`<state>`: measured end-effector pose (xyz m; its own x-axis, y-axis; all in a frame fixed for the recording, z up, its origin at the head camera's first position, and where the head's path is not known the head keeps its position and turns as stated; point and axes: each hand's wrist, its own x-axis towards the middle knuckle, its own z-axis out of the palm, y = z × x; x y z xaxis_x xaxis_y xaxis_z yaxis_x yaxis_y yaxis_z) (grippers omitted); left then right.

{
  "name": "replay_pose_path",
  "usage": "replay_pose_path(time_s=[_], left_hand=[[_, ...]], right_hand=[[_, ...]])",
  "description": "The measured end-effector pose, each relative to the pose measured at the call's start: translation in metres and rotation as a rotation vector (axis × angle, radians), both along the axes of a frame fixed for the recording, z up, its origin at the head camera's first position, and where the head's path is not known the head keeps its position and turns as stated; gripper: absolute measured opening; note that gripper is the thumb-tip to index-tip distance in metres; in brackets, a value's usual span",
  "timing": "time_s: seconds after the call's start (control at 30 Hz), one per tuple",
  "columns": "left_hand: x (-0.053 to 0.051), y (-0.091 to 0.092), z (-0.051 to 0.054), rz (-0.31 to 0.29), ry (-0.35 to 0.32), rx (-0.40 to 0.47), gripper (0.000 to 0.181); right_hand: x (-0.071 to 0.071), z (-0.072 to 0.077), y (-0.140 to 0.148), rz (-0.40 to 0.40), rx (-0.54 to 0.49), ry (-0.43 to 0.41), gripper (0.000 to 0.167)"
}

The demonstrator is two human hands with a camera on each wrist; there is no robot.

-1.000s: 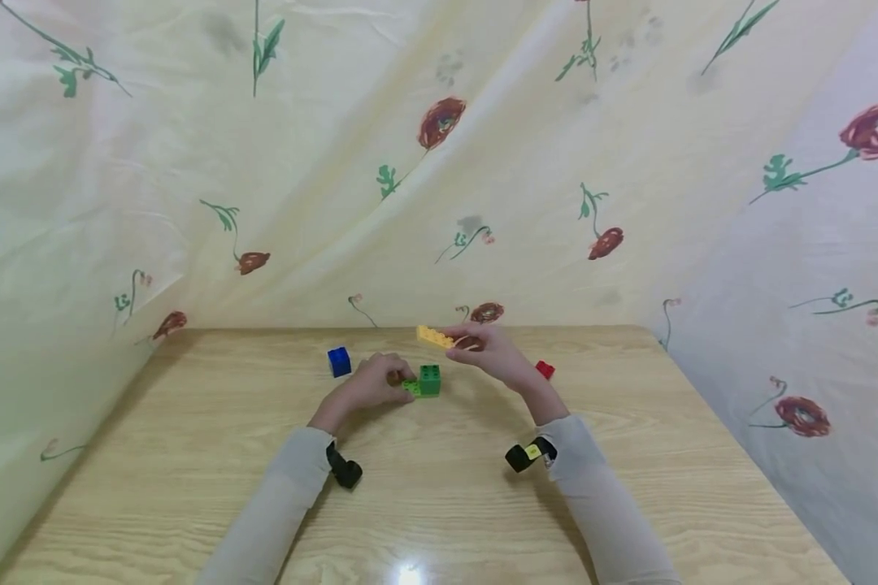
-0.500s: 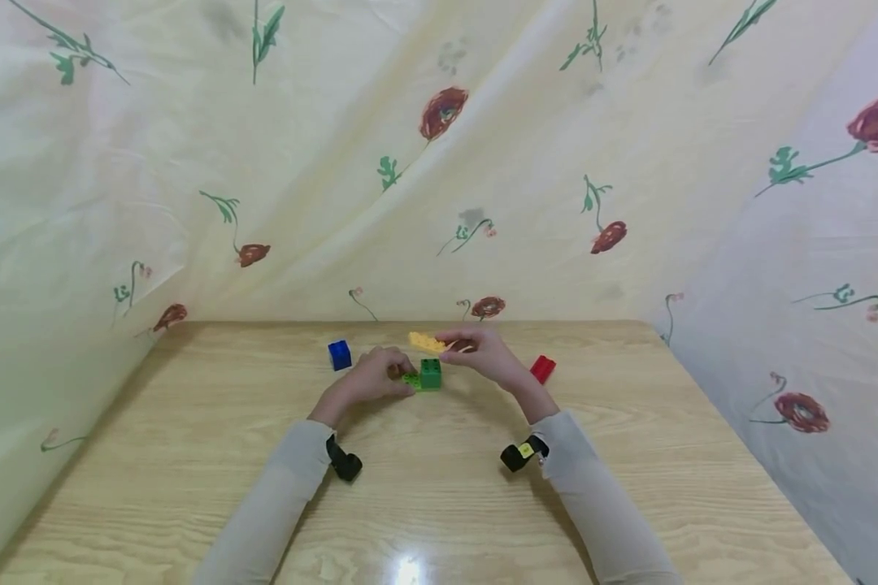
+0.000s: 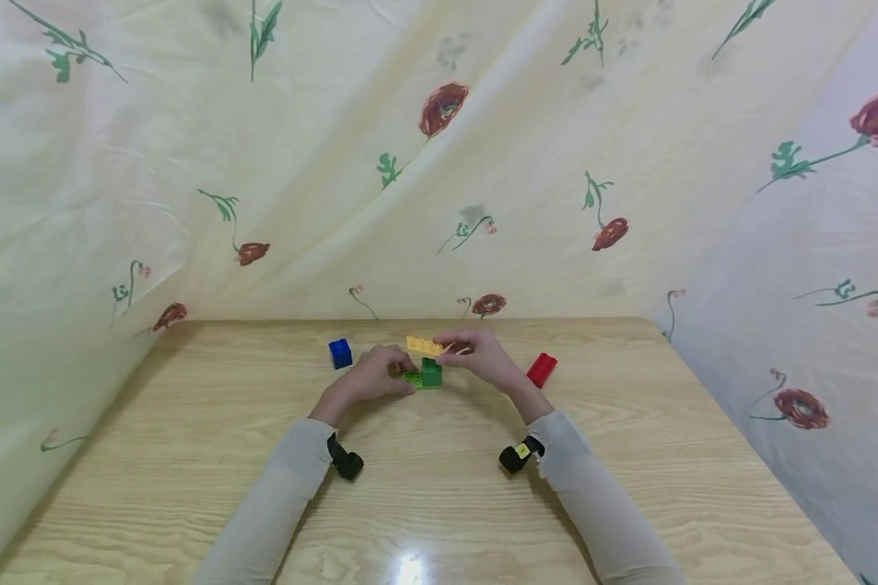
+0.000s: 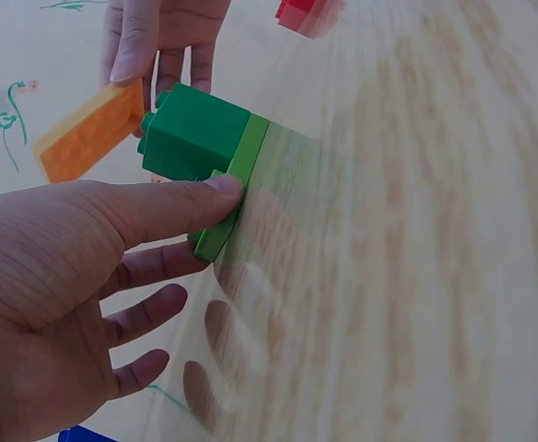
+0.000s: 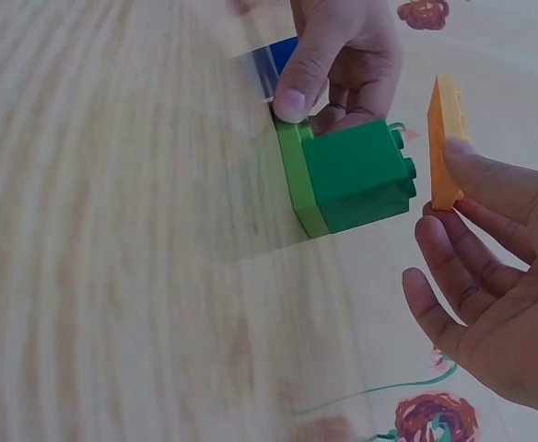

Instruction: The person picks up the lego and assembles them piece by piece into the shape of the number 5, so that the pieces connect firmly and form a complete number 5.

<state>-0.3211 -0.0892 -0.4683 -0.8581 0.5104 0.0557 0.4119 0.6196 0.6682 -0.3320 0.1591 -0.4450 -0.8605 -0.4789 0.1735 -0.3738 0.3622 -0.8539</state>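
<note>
As right hand (image 3: 483, 357) pinches orange plate (image 3: 423, 346), left hand (image 3: 375, 374) gripping light-green plate (image 5: 301, 184).

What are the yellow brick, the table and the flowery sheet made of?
The yellow brick looks like hard plastic, smooth, with molded studs. The table seems wood or wood-patterned: grain lines show, and light glares off it, suggesting a glossy finish. The flowery sheet hangs in soft folds, like thin cloth, but its slight sheen could mean plastic.

head view bright | glare on near tabletop (image 3: 439, 512) | soft shadows beside sleeves (image 3: 271, 504) | wrist views dimmer, muted
</note>
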Motion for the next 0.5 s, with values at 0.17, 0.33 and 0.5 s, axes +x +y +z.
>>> replay_pose_path(time_s=[0.17,0.33,0.5], left_hand=[[-0.0008,0.0001,-0.0017,0.0,0.0,0.002,0.025],[-0.0016,-0.0001,-0.0025,0.003,-0.016,0.021,0.026],[-0.0015,-0.0001,-0.0013,0.006,-0.02,0.037,0.026]], right_hand=[[0.0001,-0.0025,-0.0007,0.014,-0.004,0.005,0.035],[-0.0006,-0.0042,-0.0005,0.019,0.005,0.0,0.036],[-0.0004,-0.0032,-0.0007,0.028,0.03,0.003,0.037]])
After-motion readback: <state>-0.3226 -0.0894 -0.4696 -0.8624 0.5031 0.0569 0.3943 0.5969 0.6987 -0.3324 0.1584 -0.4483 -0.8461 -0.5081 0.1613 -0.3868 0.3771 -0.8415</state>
